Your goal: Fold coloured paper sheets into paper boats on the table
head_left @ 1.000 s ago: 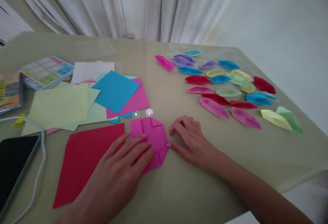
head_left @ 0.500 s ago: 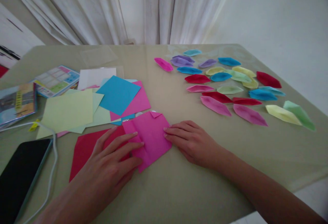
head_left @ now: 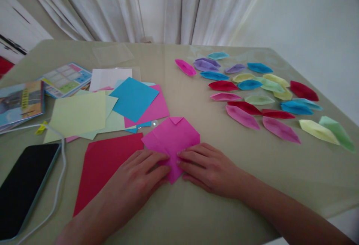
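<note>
A bright pink sheet of origami paper (head_left: 179, 135) lies in front of me, with a small triangular flap folded down at its far edge and a point toward me. My left hand (head_left: 143, 176) holds its near left side, fingers bunched on the paper. On the near right side, my right hand (head_left: 203, 166) grips it with fingertips on top; the thumbs are mostly hidden. A red sheet of paper (head_left: 109, 163) lies beside it, partly under my left forearm.
Several folded paper boats (head_left: 242, 116) in many colours spread across the right of the table. Left of centre are a blue sheet (head_left: 134, 99), a pale yellow sheet (head_left: 78, 116) and booklets (head_left: 21, 101). A phone (head_left: 26, 189) and white cable (head_left: 60, 170) lie near left.
The pink paper has turned so that a corner points at me. My left hand has shifted right and my right hand slightly nearer, bringing them close together at that corner.
</note>
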The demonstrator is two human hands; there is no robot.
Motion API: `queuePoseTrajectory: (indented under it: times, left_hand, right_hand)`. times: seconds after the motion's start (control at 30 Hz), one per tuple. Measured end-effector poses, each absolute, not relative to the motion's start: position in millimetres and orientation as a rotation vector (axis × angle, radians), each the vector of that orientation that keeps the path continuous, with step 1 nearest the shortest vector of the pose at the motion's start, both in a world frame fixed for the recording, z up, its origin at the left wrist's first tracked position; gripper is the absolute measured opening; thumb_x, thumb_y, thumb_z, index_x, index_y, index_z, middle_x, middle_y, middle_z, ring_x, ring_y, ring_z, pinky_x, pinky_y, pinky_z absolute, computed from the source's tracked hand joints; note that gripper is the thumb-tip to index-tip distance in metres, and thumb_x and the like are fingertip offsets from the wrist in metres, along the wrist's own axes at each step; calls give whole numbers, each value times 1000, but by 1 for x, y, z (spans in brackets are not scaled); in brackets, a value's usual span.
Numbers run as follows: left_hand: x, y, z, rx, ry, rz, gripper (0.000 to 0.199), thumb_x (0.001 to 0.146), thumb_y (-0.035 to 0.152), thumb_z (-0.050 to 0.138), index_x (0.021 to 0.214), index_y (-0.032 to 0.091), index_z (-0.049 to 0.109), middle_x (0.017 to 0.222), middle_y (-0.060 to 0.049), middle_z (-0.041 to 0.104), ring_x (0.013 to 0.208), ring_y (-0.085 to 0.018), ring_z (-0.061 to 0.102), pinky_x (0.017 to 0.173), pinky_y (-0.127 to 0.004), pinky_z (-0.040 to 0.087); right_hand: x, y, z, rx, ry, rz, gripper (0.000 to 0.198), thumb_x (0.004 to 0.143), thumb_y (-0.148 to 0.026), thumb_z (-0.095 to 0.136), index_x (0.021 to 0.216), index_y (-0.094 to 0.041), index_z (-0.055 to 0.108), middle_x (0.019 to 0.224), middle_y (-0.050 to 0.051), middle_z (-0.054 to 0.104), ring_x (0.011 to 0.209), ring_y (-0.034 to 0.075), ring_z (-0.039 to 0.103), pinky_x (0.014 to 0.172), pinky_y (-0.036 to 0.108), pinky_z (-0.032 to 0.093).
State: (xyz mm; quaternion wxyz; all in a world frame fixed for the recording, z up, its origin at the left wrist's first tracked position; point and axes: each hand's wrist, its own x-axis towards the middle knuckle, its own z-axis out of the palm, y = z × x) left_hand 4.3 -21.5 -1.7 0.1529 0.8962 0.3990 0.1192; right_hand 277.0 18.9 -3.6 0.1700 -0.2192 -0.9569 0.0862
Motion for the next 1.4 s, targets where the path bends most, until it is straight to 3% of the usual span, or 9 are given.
queuePoseTrajectory:
  times: [0.13,0.27,0.47,0.6,0.8,1.0,1.4]
  left_hand:
    - [10,-21,-3,2637,1127,378,25,102,10,60,121,23,69,122,-6,73,106,-26,68,93,-44,53]
    - [16,-22,-1,2583,1174,459,19,103,24,66,121,23,68,118,-6,73,104,-28,67,91,-44,50]
    - [16,-24,-2,2521,1178,530,21,106,30,63,125,21,67,117,-4,75,104,-25,66,94,-43,46]
    - [16,-22,0,2481,1199,529,18,105,33,64,120,23,69,116,-2,75,104,-25,65,94,-42,43]
    - [15,-21,-4,2525,1159,560,14,109,22,57,109,25,71,113,-1,76,103,-21,67,98,-40,41]
    - [16,-23,-11,2462,1219,553,13,108,26,59,114,24,71,117,-3,74,106,-23,65,96,-40,45]
    - [25,-24,-13,2348,1348,645,15,109,25,56,106,22,70,116,-5,71,104,-24,64,92,-41,46]
  right_hand:
    - [277,20,-6,-651,-2673,280,21,110,-30,61,118,-16,74,116,9,80,108,23,72,98,38,57]
    - [275,17,-6,-653,-2665,277,26,109,-37,62,112,-15,75,109,9,81,102,23,72,93,37,58]
    - [274,17,-5,-638,-2714,213,14,108,-24,63,111,-17,75,106,8,80,98,23,70,87,39,55]
    - [275,17,-5,-635,-2732,228,14,108,-21,62,113,-15,74,109,8,79,100,23,70,89,39,54]
    - [276,17,-7,-639,-2727,233,12,107,-23,65,110,-17,74,108,8,78,100,23,69,89,40,54]
    - [275,19,-5,-566,-2745,219,16,106,-18,64,94,-17,74,105,8,78,97,22,68,88,39,55]
    - [277,15,-2,-524,-2738,233,16,105,-19,66,92,-20,75,102,6,79,100,22,69,96,41,58]
